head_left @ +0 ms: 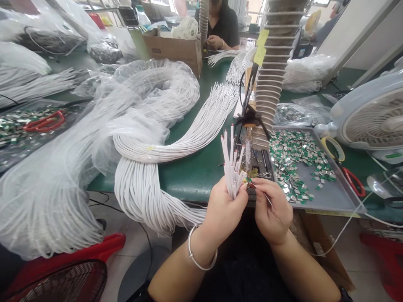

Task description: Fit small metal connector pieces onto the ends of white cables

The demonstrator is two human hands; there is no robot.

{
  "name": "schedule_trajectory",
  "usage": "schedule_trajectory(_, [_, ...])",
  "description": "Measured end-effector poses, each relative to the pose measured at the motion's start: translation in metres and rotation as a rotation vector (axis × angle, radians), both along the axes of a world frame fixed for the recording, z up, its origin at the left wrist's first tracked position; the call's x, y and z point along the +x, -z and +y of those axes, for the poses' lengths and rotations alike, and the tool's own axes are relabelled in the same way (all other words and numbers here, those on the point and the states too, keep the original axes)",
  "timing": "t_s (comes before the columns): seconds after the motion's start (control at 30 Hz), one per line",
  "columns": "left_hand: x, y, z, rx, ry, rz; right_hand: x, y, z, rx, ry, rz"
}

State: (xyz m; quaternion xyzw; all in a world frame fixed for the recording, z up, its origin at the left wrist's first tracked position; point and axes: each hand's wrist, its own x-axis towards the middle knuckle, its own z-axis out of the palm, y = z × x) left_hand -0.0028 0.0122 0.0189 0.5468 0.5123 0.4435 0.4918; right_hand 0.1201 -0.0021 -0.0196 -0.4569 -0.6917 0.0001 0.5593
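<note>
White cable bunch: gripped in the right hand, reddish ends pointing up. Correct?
Not the right hand: the head view shows the white cable bunch gripped in the left hand. The reddish ends do point up.

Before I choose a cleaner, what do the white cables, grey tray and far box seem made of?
White cables: likely plastic sleeves, satin, bending in smooth curves. Grey tray: probably plastic, dull, thin even rim. Far box: apparently cardboard, matte brown, flat panels.

Electronics assembly workshop: white cable bundles (138, 193), small green circuit boards (291, 144), ribbed hose (273, 75).
</note>
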Motion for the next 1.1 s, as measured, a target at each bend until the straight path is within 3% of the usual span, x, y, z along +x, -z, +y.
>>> schedule_trajectory(0.73, [-0.001, -0.003, -0.002, 0.068, -0.002, -0.002, -0.001, -0.003, 0.001, 0.028, -0.022, -0.008])
schedule_trajectory(1.1, [-0.004, 0.012, -0.008, 0.023, 0.041, -0.055, 0.001, 0.002, -0.005, -0.025, -0.073, 0.016])
